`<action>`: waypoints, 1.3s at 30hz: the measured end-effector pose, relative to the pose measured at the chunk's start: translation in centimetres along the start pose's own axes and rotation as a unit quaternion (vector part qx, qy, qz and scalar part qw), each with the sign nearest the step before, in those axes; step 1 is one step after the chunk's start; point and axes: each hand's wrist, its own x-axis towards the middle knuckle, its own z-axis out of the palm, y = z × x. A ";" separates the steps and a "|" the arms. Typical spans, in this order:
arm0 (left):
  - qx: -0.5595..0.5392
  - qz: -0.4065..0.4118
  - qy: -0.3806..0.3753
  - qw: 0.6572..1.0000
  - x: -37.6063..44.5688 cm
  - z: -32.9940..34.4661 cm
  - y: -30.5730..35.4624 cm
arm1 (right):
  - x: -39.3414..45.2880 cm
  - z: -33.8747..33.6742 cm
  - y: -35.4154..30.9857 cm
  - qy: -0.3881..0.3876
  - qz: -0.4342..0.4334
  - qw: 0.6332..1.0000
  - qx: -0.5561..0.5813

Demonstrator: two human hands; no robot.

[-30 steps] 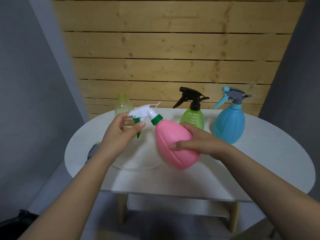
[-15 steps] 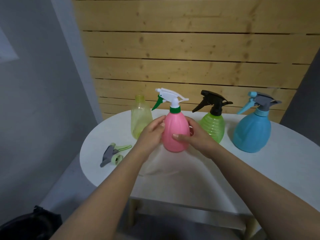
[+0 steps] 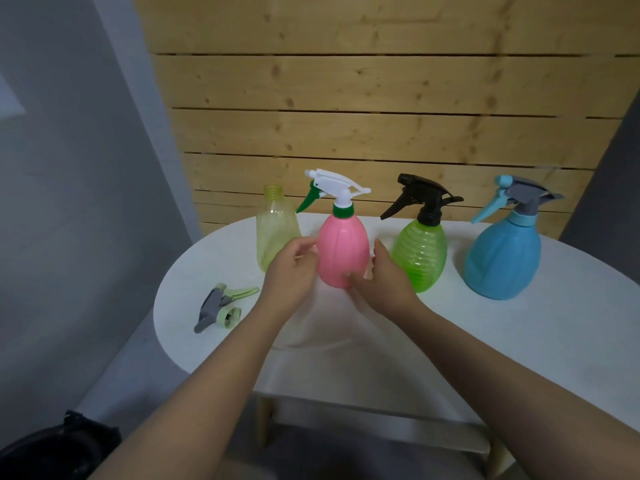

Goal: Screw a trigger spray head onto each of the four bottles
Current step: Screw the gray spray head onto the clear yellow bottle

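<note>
The pink bottle (image 3: 343,251) stands upright on the white table (image 3: 519,341), with a white and green spray head (image 3: 334,188) on its neck. My left hand (image 3: 292,271) is just left of it and my right hand (image 3: 382,282) just right, both with fingers loosened and a small gap to the bottle's sides; my right thumb lies in front of its base. A headless yellow-green bottle (image 3: 275,230) stands at the far left. A loose grey and pale-green spray head (image 3: 221,308) lies on the table's left part.
A green bottle with a black spray head (image 3: 420,254) and a blue bottle with a grey and blue spray head (image 3: 504,258) stand to the right of the pink one. A wooden slat wall is close behind. The table's rounded edge is near the loose head.
The pink bottle went from tilted in both hands to upright on the table. My hands, clasped on it half a second ago, have eased away from its sides.
</note>
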 end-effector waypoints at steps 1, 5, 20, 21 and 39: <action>0.019 0.004 0.018 1.000 -0.2 -0.4 -0.2 | -0.5 0.1 -0.1 0.019 0.015 1.000 0.008; 0.117 0.013 0.059 0.991 -1.3 -2.8 -0.7 | -2.2 0.4 -1.1 0.040 0.002 0.998 0.050; 0.344 -0.150 0.023 0.927 -2.9 -9.2 -5.1 | -2.2 5.9 -6.5 0.000 -0.085 0.993 0.086; 0.347 -0.147 0.025 0.926 -2.8 -9.3 -5.2 | -1.8 6.2 -6.7 0.016 -0.088 0.992 0.084; 0.304 -0.143 0.061 0.940 -1.5 -10.4 -6.4 | 4.0 11.9 -8.1 0.046 0.000 0.989 0.140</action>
